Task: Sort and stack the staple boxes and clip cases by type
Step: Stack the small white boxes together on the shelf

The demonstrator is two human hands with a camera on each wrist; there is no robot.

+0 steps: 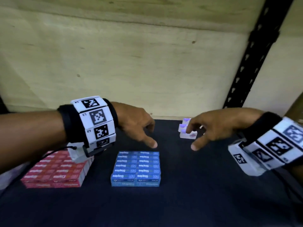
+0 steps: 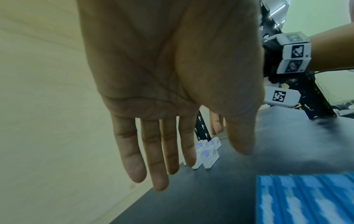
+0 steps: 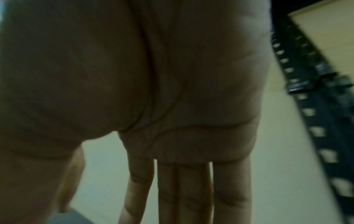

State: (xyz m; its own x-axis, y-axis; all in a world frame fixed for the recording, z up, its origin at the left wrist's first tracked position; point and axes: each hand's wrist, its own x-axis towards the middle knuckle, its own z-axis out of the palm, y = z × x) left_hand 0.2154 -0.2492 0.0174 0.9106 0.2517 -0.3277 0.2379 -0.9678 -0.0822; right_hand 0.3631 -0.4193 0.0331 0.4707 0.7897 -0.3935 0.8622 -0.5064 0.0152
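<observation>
A block of blue staple boxes [image 1: 135, 167] lies on the dark shelf [image 1: 196, 185] at the centre, also seen at the lower right of the left wrist view as blue staple boxes [image 2: 306, 198]. A block of red staple boxes [image 1: 55, 171] lies to its left, partly under my left wrist. Small white clip cases [image 1: 186, 131] with purple marks stand at the back, partly behind my right fingers; the clip cases [image 2: 207, 153] show past my left fingers. My left hand [image 1: 139, 128] hovers above the blue block's far edge, fingers straight, holding nothing. My right hand [image 1: 208, 126] hovers over the clip cases, fingers relaxed and empty.
A pale wooden back wall [image 1: 131, 63] closes the shelf behind. A black perforated metal upright [image 1: 255, 51] rises at the back right. Bare dark shelf surface lies to the right of and in front of the blue block.
</observation>
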